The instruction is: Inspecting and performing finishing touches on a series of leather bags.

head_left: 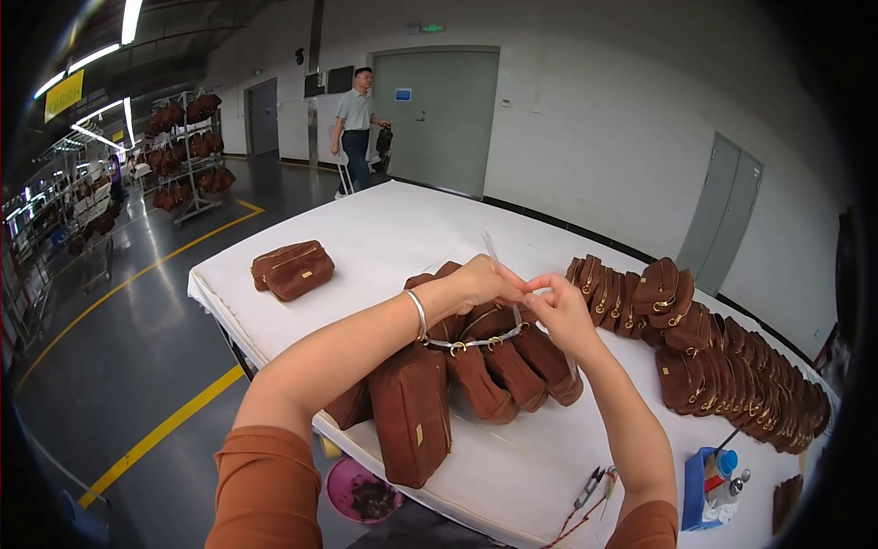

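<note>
Bringing both hands together above a cluster of brown bags (473,377) places the fingertips over the near-central part of the white table (375,229). The left hand (489,282) is closed at the fingertips and pinches a clear strip (490,244), whose end projects above it. The right hand (559,308) has thumb and forefinger bent toward the left fingertips; the overlap hides the contact, so how far it closes and whether it holds the strip cannot be told. Gold rings (459,349) line the band across the cluster, below the hands. A bracelet (417,316) encircles the left wrist.

A single bag (294,272) lies well apart at the left. A long row of bags (722,371) occupies the right side. Snips (588,489) lie near the right forearm; a blue bin (692,494) stands farther right. A pink basin (337,485) sits below the table's near edge.
</note>
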### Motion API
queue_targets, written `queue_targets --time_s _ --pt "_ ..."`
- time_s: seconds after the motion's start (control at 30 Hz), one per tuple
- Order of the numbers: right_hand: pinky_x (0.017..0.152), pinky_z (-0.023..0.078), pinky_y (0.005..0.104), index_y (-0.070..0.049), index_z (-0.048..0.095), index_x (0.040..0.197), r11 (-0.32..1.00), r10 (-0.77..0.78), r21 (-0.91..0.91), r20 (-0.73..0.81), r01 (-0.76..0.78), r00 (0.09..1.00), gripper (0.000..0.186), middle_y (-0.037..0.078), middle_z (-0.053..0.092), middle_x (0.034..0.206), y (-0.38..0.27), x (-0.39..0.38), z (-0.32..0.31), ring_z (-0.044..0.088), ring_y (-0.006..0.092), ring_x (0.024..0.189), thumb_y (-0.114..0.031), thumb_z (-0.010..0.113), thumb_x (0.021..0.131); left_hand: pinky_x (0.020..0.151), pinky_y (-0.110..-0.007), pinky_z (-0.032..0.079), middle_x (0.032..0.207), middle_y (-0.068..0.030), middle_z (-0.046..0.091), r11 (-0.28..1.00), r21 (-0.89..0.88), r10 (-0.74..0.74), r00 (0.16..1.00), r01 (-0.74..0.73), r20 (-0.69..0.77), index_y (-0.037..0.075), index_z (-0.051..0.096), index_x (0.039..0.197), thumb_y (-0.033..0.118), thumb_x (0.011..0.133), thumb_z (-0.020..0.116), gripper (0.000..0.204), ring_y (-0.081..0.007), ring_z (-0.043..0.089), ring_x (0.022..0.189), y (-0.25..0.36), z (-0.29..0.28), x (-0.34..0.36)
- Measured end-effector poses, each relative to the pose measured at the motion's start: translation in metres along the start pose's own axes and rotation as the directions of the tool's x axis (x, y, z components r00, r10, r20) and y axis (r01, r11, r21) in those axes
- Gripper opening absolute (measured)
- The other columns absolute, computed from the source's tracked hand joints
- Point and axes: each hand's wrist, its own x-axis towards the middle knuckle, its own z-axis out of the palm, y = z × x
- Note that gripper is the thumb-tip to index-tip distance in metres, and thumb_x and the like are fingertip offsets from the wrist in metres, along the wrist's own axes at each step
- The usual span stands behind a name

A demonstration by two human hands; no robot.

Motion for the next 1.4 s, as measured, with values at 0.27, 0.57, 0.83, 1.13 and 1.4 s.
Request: queue_targets --time_s 0.27,0.57,0.83,1.13,1.4 --pt "0.070 0.053 0.0277 -0.002 0.055 0.111 0.972 0.057 0.221 0.075 -0.073 0.996 0.021 0.006 0.063 0.097 0.015 0.019 -0.003 0.060 0.0116 0.086 -0.010 0.043 0.096 0.066 -0.030 0.051 0.074 -0.0087 0.068 0.721 0.595 0.363 0.925 -0.354 0.110 0.002 0.064 0.084 0.000 0.077 0.069 0.008 -0.0188 0.065 0.070 0.013 0.009 -0.015" --pt "0.069 0.051 0.0253 -0.002 0.063 0.102 0.920 0.194 0.295 0.226 -0.256 0.955 0.020 0.004 0.064 0.090 0.024 0.029 0.006 0.060 0.0114 0.079 -0.007 0.045 0.096 0.066 -0.045 0.050 0.083 -0.0194 0.061 0.321 0.778 0.730 0.665 -0.540 0.160 0.000 0.057 0.082 -0.009 0.074 0.057 0.012 -0.0409 0.062 0.079 -0.006 0.016 -0.009" --pt "0.069 0.054 0.0236 0.002 0.062 0.108 0.810 0.157 0.505 0.305 -0.299 0.939 0.022 0.005 0.065 0.090 0.038 0.028 -0.003 0.063 0.0114 0.077 -0.015 0.055 0.097 0.065 -0.046 0.051 0.083 -0.0172 0.060 0.337 0.844 0.719 0.693 -0.416 0.054 0.001 0.058 0.084 0.002 0.079 0.063 0.007 -0.0403 0.062 0.077 -0.007 0.014 -0.008" --pt "0.060 0.052 0.0216 0.001 0.065 0.098 0.963 0.021 0.263 0.141 -0.058 0.990 0.017 0.003 0.064 0.079 0.040 0.023 0.007 0.060 0.0083 0.068 -0.014 0.058 0.095 0.061 -0.045 0.049 0.076 -0.0156 0.060 0.249 0.897 0.670 0.734 -0.365 0.112 0.001 0.058 0.081 0.015 0.082 0.068 0.018 -0.0380 0.062 0.071 -0.003 0.006 -0.021" --pt "0.046 0.053 0.0241 0.003 0.058 0.093 0.944 0.103 0.306 0.082 -0.123 0.991 0.011 0.009 0.064 0.078 0.057 0.020 0.010 0.070 0.0185 0.070 -0.008 0.053 0.091 0.060 -0.043 0.048 0.074 -0.0125 0.059 0.141 0.883 0.591 0.753 -0.448 0.288 0.002 0.056 0.076 0.015 0.081 0.067 0.017 -0.0332 0.061 0.072 -0.008 0.012 -0.049"
